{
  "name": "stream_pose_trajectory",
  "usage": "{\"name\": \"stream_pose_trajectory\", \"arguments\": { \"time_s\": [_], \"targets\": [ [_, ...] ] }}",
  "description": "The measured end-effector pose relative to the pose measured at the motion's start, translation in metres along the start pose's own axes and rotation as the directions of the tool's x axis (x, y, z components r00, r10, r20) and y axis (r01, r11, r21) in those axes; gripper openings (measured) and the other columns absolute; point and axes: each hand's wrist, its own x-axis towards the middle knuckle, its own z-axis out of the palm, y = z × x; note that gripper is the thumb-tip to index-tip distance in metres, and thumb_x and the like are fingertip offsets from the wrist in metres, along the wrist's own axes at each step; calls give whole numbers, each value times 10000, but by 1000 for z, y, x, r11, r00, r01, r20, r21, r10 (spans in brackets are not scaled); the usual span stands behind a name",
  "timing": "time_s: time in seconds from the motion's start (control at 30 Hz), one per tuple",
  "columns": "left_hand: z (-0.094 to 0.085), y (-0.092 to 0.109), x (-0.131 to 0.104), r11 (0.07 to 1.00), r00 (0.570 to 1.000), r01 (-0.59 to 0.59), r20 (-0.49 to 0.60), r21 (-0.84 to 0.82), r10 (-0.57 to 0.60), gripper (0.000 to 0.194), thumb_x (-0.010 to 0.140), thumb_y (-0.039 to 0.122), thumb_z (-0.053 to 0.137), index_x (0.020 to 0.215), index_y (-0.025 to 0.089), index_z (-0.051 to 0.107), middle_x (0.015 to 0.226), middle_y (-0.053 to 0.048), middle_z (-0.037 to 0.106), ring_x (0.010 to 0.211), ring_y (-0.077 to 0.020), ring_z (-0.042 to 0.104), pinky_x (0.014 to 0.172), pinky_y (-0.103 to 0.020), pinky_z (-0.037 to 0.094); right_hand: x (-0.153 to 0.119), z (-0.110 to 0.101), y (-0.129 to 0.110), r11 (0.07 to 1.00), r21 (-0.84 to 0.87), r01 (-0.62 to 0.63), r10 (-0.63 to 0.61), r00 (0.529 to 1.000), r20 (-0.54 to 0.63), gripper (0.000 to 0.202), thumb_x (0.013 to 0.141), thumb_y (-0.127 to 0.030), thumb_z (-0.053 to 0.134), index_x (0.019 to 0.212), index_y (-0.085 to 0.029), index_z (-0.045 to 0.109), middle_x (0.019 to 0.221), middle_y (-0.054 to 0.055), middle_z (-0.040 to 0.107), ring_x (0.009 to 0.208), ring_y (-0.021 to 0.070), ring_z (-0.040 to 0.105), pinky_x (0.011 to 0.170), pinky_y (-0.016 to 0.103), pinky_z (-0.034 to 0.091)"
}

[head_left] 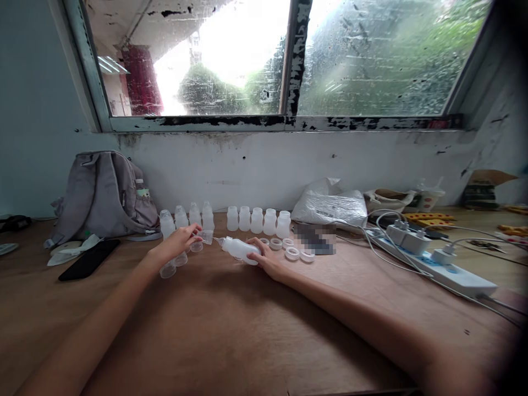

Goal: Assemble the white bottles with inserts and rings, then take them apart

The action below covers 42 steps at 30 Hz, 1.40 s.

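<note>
fingers of the left hand (180, 241) pinch a clear cap (206, 236), and fingers of the right hand (268, 260) wrap around a white bottle (240, 250). the white bottle tips sideways over the counter (231, 341), its top near the clear cap. four capped bottles (181, 219) stand behind the left hand. five more bottles (256, 222) stand in a row behind the held one. white rings (292, 258) lie by the right hand.
</note>
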Motion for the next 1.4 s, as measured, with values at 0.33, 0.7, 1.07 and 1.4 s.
{"name": "stream_pose_trajectory", "arguments": {
  "time_s": [0.33, 0.7, 1.07, 1.4],
  "targets": [
    [0, 10, -3, 1000, 1000, -5, -2, -21, 5, 240, 754, 341, 482, 948, 206, 523, 798, -59, 650, 776, -245, 599, 654, -285, 408, 2, 1, 3, 1000, 11, -7, 7, 999, -50, 236, 716, -294, 472, 939, -222, 498, 926, 8, 525, 859, 188, 477, 738, 289, 362],
    [9, 32, -9, 984, 990, -119, 94, 132, 107, 254, 781, 358, 423, 989, 223, 479, 864, -22, 605, 737, -180, 559, 666, -274, 410, 1, 3, 2, 999, -3, 51, -51, 997, -59, 228, 701, -267, 499, 923, -218, 511, 845, -14, 535, 797, 175, 486, 714, 281, 360],
    [13, 34, -9, 986, 994, -72, 89, 149, 59, 258, 758, 380, 453, 978, 252, 500, 847, -14, 612, 692, -181, 556, 659, -268, 410, 2, 4, 6, 992, -6, 125, -125, 990, -61, 224, 704, -239, 507, 926, -209, 504, 852, -9, 541, 774, 168, 487, 697, 271, 360],
    [15, 30, -8, 975, 969, -222, 117, 10, 219, 353, 777, 374, 467, 1092, 230, 529, 961, -35, 575, 793, -172, 543, 705, -270, 429, -3, 3, 4, 972, -31, 233, -235, 969, -77, 230, 696, -237, 508, 920, -193, 484, 827, 1, 522, 730, 157, 475, 648, 250, 351]
  ]
}}
